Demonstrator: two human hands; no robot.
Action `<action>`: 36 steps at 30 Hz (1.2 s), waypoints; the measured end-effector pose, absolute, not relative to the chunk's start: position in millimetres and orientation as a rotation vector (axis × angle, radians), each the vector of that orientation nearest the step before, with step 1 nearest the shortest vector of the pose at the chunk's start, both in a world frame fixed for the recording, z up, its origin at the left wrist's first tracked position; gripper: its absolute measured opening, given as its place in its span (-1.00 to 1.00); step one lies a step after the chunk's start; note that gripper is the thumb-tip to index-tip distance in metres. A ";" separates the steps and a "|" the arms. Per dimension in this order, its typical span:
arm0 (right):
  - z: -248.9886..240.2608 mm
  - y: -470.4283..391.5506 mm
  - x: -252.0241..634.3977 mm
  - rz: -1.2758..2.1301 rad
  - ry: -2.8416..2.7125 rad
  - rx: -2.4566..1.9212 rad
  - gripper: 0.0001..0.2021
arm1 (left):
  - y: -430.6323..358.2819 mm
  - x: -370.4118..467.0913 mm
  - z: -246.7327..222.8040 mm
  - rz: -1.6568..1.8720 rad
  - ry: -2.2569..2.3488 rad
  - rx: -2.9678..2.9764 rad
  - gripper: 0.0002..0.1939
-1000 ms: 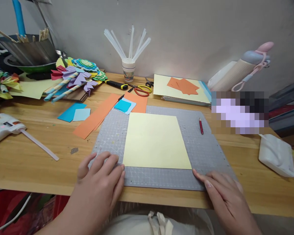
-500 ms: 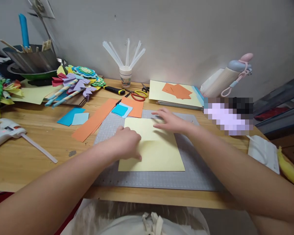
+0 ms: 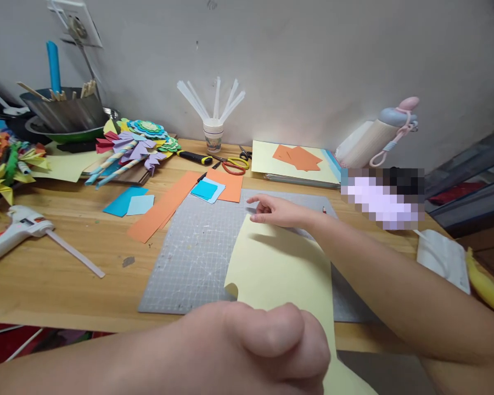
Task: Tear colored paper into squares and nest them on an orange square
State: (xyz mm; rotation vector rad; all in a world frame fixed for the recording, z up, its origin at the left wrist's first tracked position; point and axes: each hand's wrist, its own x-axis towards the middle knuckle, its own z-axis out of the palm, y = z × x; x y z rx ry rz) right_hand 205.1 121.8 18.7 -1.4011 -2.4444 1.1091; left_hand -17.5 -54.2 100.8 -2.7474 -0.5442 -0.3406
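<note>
A pale yellow sheet of paper (image 3: 284, 269) stretches toward me from the cutting mat (image 3: 181, 263) and over the table's front edge. Its left edge curls up. In the near foreground my left hand (image 3: 267, 345) is closed on the sheet's near part; its fingertips are hidden. At the sheet's far end is my right hand (image 3: 274, 211), its thumb and forefinger apart and the other fingers loosely bent. The thumb is by the far left corner, and a shadow falls on the paper below this hand.
Blue paper squares (image 3: 206, 189) and orange strips (image 3: 164, 206) lie left of the mat. A glue gun (image 3: 20, 230) is at far left. Behind are scissors (image 3: 235, 163), a cutter knife (image 3: 194, 157), a paper cup (image 3: 213, 136) and stacked paper (image 3: 267, 159).
My left hand has come up close to the camera, drawing the yellow sheet toward me and to the right. My right hand has stayed near the sheet's far end, its fingers more bent.
</note>
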 end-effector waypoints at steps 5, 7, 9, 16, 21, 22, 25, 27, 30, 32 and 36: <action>27.1 104.5 218.8 1.093 -2.511 -1.403 -0.46 | -39.6 -18.5 90.5 -0.465 0.008 -2.676 -0.86; 32.4 97.3 212.2 1.049 -2.534 -1.282 -0.49 | -33.1 -19.3 88.5 -0.551 0.037 -2.618 -0.85; 37.3 92.4 203.1 1.068 -2.567 -1.149 -0.59 | -26.4 -23.3 87.0 -0.602 0.068 -2.544 -0.83; 32.6 101.8 221.0 1.150 -2.443 -1.414 -0.67 | 12.0 -80.9 65.5 -0.591 -0.515 -2.543 -0.75; 18.5 108.6 235.5 1.038 -2.314 -1.700 -0.70 | 33.8 -91.7 46.1 -0.215 -1.247 -2.829 -0.57; 16.5 109.1 233.0 1.014 -2.304 -1.743 -0.71 | 34.4 -83.3 43.6 -0.201 -1.371 -2.841 -0.58; 12.2 111.2 222.2 0.945 -2.280 -1.841 -0.76 | 33.3 -47.8 36.1 -0.182 -1.472 -2.872 -0.63; 11.7 112.9 219.7 0.910 -2.261 -1.880 -0.80 | 34.2 -26.5 29.5 -0.152 -1.547 -2.854 -0.70; 16.0 112.9 234.2 0.854 -2.197 -1.934 -0.86 | 41.2 -11.6 17.3 -0.131 -1.659 -2.770 -0.72; 20.4 109.2 255.9 0.826 -2.126 -1.977 -0.85 | 47.4 -11.5 9.6 -0.145 -1.679 -2.731 -0.70; 18.3 93.8 301.7 0.852 -1.947 -1.998 -0.77 | 56.3 -16.8 0.0 -0.166 -1.676 -2.704 -0.62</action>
